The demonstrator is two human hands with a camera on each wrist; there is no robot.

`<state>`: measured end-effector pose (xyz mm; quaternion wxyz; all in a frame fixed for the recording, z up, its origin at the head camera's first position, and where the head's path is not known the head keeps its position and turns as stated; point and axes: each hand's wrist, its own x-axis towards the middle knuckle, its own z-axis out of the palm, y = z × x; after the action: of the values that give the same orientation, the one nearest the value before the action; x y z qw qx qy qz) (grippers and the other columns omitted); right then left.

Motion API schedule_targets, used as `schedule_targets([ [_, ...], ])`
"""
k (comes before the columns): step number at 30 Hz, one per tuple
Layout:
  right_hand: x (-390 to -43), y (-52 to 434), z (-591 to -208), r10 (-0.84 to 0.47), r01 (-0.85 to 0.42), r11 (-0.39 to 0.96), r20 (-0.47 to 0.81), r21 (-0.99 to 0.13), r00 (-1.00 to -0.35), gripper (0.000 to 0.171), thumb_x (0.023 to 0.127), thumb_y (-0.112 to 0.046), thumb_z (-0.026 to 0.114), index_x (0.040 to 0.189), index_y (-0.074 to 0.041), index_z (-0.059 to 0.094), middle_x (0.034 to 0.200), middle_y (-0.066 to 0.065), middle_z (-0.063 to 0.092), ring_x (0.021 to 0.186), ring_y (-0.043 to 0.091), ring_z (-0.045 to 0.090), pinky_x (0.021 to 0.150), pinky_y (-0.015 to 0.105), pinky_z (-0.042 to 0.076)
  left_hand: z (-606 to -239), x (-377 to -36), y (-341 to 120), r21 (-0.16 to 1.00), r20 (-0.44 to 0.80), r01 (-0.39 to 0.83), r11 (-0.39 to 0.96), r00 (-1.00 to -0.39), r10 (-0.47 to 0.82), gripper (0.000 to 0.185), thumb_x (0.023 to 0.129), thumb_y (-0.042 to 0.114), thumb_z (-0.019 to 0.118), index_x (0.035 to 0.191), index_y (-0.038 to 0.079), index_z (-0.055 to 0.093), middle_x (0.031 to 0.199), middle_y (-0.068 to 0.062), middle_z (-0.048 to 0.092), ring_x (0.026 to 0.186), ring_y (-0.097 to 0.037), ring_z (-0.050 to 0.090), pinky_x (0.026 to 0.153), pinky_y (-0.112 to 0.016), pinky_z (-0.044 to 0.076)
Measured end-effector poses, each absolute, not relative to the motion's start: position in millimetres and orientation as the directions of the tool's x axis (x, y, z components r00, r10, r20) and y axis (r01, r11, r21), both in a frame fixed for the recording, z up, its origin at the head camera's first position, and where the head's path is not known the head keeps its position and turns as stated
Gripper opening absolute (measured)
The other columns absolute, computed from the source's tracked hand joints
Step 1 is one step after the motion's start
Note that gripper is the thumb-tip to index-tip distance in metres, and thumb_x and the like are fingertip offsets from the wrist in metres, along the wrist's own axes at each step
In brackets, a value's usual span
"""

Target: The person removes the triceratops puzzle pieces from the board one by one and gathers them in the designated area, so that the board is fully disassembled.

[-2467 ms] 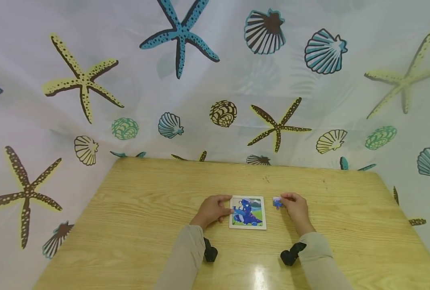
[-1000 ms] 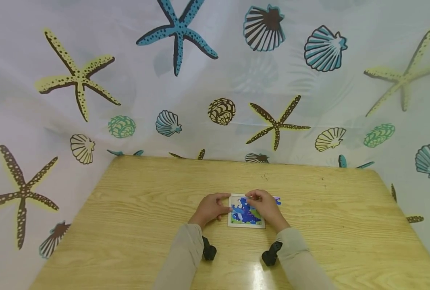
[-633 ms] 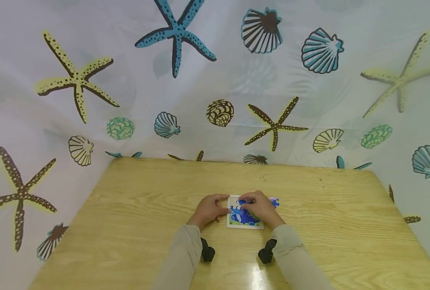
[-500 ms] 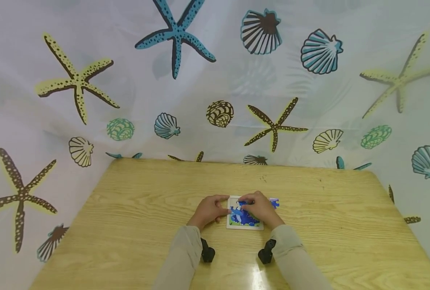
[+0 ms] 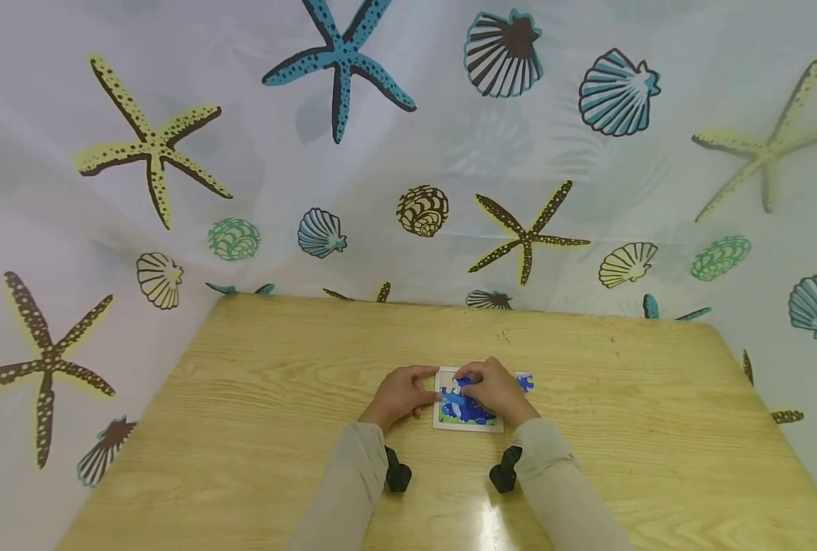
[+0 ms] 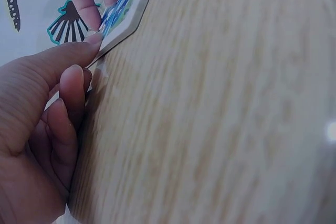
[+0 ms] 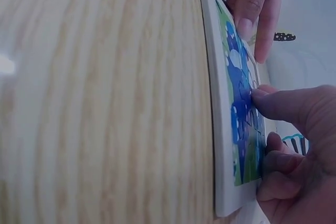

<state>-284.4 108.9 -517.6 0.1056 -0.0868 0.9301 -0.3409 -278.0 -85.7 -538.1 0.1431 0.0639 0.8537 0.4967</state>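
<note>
A small square jigsaw puzzle (image 5: 468,422) with a pale frame and a blue dinosaur picture lies on the table. My left hand (image 5: 397,396) holds its left side, index finger at the upper left corner and thumb on the rim. My right hand (image 5: 496,389) reaches over the upper right part, thumb and index finger pinching a blue puzzle piece (image 5: 459,381) in the upper part of the frame. In the right wrist view the right thumb (image 7: 283,103) touches the picture. The right hand covers part of the picture. Just beyond it, a loose puzzle piece (image 5: 526,381) lies on the table.
The wood-grain table (image 5: 298,367) stretches out on all sides of the puzzle. A white curtain (image 5: 380,168) printed with starfish and shells hangs behind and beside it. Black wrist-camera mounts (image 5: 397,473) sit below both hands.
My right hand has let go of the loose piece at the right and moved left over the puzzle, where it now pinches a piece. The left hand stays at the frame.
</note>
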Motion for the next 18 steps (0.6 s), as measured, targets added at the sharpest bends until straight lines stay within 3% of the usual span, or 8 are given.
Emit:
schedule_targets([
  [10, -281.3, 110.8, -521.5, -0.207, -0.069, 0.723, -0.121, -0.687, -0.971, 0.018, 0.08, -0.015, 0.068, 0.095, -0.025, 0.07, 0.087, 0.005, 0.042, 0.073, 0.019, 0.04, 0.062, 0.032, 0.032, -535.1, -276.8, -84.4, 0.88, -0.194, -0.052, 0.472, -0.947, 0.257, 0.051, 0.076, 0.025, 0.073, 0.124, 0.022, 0.057, 0.059, -0.004, 0.053, 0.043, -0.015, 0.05, 0.039, -0.025, 0.034],
  [18, -279.6, 110.4, -522.1, -0.192, -0.053, 0.701, -0.115, -0.712, -0.975, 0.017, 0.081, -0.019, 0.067, 0.095, -0.029, 0.068, 0.1, 0.006, 0.042, 0.089, 0.022, 0.048, 0.077, 0.042, 0.04, -536.1, -278.0, -85.8, 0.879, -0.2, -0.063, 0.472, -0.949, 0.245, 0.051, 0.075, 0.025, 0.073, 0.123, 0.022, 0.057, 0.059, -0.004, 0.054, 0.042, -0.014, 0.049, 0.039, -0.025, 0.033],
])
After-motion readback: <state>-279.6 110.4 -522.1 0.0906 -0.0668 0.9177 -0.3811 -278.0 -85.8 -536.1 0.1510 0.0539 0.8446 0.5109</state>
